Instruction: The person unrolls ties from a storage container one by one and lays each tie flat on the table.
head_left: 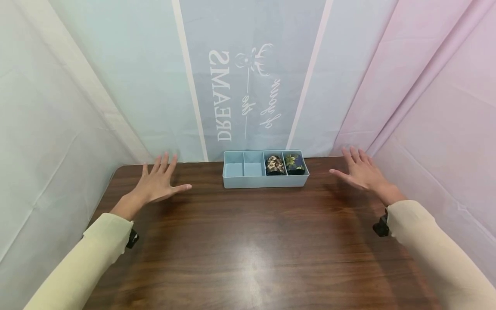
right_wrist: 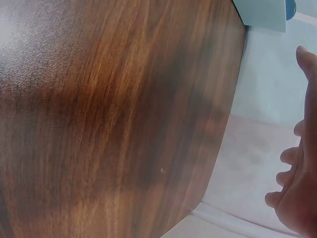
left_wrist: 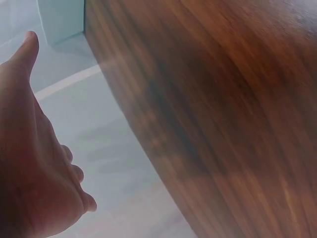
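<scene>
A pale blue organizer box [head_left: 265, 181] with several compartments sits at the table's far edge, in the middle of the head view. Its two left compartments hold nothing. In the third lies a dark rolled cloth with cream flowers [head_left: 275, 165]; the rightmost holds a dark blue roll with green leaves [head_left: 294, 164]. To the left of the box my left hand [head_left: 156, 183] is spread, fingers straight, with nothing in it. My right hand [head_left: 362, 172] is likewise spread on the box's right side, holding nothing. Each wrist view shows one end of the box beyond the thumb.
The brown wooden table [head_left: 252, 241] reaches toward me from the box. A hanging cloth with printed letters [head_left: 221, 94] rises right behind the far edge. Pale cloth walls [head_left: 46, 142] enclose the left and right sides. Dark wrist cameras [head_left: 381, 226] sit at both sleeves.
</scene>
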Motion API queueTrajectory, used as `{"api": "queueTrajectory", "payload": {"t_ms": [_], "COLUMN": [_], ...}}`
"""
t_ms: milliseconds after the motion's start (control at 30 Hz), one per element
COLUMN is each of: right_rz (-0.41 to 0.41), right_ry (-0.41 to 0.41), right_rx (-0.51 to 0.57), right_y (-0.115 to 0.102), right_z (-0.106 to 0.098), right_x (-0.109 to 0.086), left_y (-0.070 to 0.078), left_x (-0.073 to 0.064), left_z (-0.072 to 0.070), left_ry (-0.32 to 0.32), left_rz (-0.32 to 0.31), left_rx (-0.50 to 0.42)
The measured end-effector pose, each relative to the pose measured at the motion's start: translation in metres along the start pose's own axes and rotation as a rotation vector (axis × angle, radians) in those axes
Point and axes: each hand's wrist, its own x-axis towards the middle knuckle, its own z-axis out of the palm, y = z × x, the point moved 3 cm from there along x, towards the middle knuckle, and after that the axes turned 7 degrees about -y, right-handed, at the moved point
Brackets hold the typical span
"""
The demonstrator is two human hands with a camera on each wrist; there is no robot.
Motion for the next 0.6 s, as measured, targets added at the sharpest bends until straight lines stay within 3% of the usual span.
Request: {"api": "queueTrajectory", "payload": {"t_ms": [600], "right_rz": [-0.038], "right_ry": [0.025], "right_rx": [-0.031], "right_y": [-0.012], "right_z": [-0.009], "right_x": [0.002], "left_y": [0.035], "left_x": [0.019], "left_z": [-0.003], "left_ry": [0.007], "left_rz": [0.061], "left_rx": [0.041]}}
